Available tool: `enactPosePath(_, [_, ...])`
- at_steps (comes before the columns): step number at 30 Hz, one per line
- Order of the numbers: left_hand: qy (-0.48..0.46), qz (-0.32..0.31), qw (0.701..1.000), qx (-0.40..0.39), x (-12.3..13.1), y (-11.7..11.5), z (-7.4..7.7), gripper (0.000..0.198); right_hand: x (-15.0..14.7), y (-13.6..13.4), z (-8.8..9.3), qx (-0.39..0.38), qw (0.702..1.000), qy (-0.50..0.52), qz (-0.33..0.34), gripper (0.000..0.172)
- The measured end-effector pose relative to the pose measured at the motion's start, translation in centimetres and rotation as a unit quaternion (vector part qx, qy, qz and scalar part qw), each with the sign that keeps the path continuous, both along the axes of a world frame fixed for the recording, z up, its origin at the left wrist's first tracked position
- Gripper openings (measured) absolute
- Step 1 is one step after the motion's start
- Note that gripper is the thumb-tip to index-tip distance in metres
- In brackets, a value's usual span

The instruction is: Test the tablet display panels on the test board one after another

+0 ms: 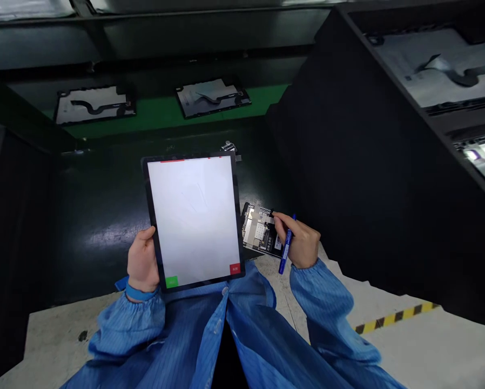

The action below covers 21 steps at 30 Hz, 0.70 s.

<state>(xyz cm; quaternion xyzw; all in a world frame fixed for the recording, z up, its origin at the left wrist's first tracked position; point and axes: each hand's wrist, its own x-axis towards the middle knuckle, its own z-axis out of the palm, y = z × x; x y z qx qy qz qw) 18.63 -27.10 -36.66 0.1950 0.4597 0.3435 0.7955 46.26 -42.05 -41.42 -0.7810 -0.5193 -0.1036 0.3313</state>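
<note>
My left hand (142, 262) is closed on the lower left edge of a display panel (192, 216), with the thumb (148, 234) lying against the dark bezel and the fingers out of sight behind it. The panel is tilted up toward my view. Its screen is lit white, with a red bar (172, 160) along the far edge, a green square (172, 281) in the near left corner and a red square (235, 268) in the near right corner.

My right hand (301, 240), just right of the panel, pinches a blue marker pen (287, 246) between thumb and fingers. Its fingertips (275, 217) reach the edge of a circuit board assembly (258, 229) with metal shields and taped strips, which lies just beyond the panel's right edge. I cannot tell whether they press on it.

A small metal part (228, 147) sits just past the panel's far right corner on a dark workbench (100, 227). Well beyond the panel, two more display panels (94, 105) (212, 97) with black ribbon cables lie on a green strip (161, 116). A third (440, 65) lies on a shelf far to the right. Below the panel are my blue smock sleeves (125, 324), and yellow-and-black hazard tape (396, 319) runs off to the right.
</note>
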Motion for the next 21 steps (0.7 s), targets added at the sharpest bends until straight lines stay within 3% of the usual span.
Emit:
enactPosePath(3, [0.011,0.003,1.0,-0.014,0.2,-0.3,0.6,0.022,-1.4,-0.2,1.2,-0.032,0.994,0.011,0.103,0.027])
enactPosePath(5, [0.034,0.008,0.999,-0.024,0.3,-0.4,1.3,0.031,-1.9,-0.2,1.7,-0.086,0.974,-0.003,0.209,0.036])
enactPosePath(7, [0.051,0.028,0.998,-0.013,0.3,-0.2,2.0,0.043,-1.6,0.0,1.9,-0.127,0.954,-0.035,0.268,0.032])
enactPosePath(10, [0.055,0.064,0.996,0.038,0.0,0.2,2.8,0.06,-0.2,0.7,2.1,-0.115,0.959,-0.06,0.252,0.023])
enactPosePath(13, [0.055,0.074,0.992,0.081,-0.5,0.5,2.9,0.068,0.1,1.9,3.3,-0.031,0.981,0.014,0.191,0.022])
enactPosePath(15, [0.052,0.062,0.992,0.096,-0.6,0.2,2.9,0.07,-0.6,3.0,5.0,0.036,0.977,0.134,0.161,0.021])
enactPosePath(18, [0.06,0.043,0.992,0.099,-0.7,-0.6,2.9,0.062,-2.1,5.3,8.3,0.111,0.944,0.282,0.131,0.027])
enactPosePath(21, [0.08,0.033,0.992,0.089,-0.5,-1.6,3.2,0.047,-2.5,8.0,11.7,0.125,0.946,0.272,0.126,0.025])
